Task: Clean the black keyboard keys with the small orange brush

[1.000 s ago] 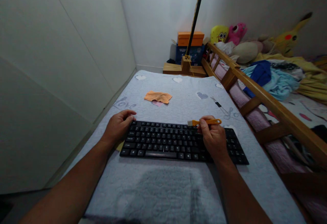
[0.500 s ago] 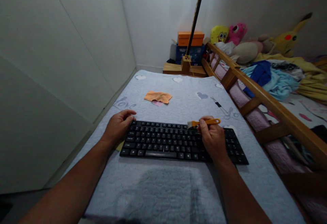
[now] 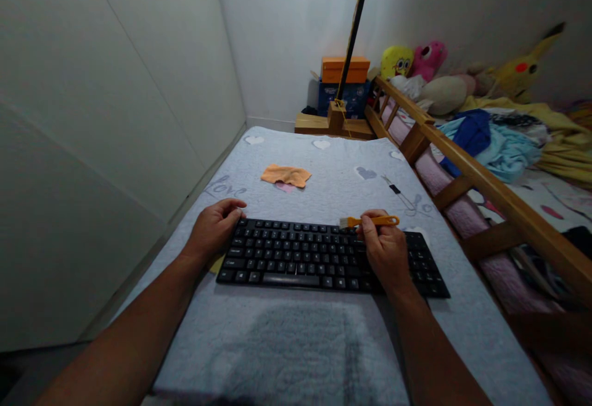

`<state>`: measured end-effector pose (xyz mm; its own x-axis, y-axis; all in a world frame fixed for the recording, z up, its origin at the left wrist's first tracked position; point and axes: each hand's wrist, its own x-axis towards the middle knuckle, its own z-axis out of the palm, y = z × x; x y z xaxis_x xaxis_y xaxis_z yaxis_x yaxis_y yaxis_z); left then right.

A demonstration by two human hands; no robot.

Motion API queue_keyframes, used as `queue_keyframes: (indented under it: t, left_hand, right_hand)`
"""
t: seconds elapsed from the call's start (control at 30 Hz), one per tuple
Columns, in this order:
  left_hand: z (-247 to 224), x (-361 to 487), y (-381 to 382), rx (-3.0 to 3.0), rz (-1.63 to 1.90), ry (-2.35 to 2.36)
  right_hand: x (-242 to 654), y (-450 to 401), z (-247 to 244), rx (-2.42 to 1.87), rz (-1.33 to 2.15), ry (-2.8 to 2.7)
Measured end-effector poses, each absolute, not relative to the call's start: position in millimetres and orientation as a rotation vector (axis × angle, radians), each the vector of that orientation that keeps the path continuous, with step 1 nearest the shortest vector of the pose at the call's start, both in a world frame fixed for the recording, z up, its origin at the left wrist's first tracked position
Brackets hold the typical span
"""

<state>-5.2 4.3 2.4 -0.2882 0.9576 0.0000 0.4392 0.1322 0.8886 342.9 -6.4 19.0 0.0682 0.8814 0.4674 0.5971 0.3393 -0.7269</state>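
A black keyboard (image 3: pixel 296 255) lies flat across the cloth-covered surface. My left hand (image 3: pixel 216 226) is closed at its far left corner, fingers curled and the thumb against the edge. In my right hand (image 3: pixel 385 248) is a small brush (image 3: pixel 383 221) with a yellow-orange handle, pinched between thumb and fingers. The pale bristles point left, at the far row of keys right of the keyboard's middle. My right hand covers part of the keys towards the number pad. Something yellowish (image 3: pixel 216 265) peeks out beside the keyboard's left edge, mostly hidden.
An orange cloth (image 3: pixel 287 176) lies beyond the keyboard. To the right is a thin metal tool with a black band (image 3: pixel 394 189). A wooden bed rail (image 3: pixel 456 165) runs along the right side, with plush toys and clothes behind it. Boxes (image 3: pixel 345 85) stand at the back.
The brush's bristles have shifted very slightly away from me. My left hand and the keyboard look unmoved.
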Motion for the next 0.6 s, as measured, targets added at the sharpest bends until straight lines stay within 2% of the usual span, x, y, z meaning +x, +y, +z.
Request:
queue_keyframes:
  t: [0.23,0.6]
  left_hand:
    - [4.8,-6.1,4.5,1.357,1.092,1.810]
    - [0.4,-6.7,4.1,1.337,1.103,1.808]
  right_hand:
    - [346.1,-10.1,17.2,-1.367,0.451,-1.556]
    - [342.5,-7.5,17.7,-1.380,0.329,-1.664]
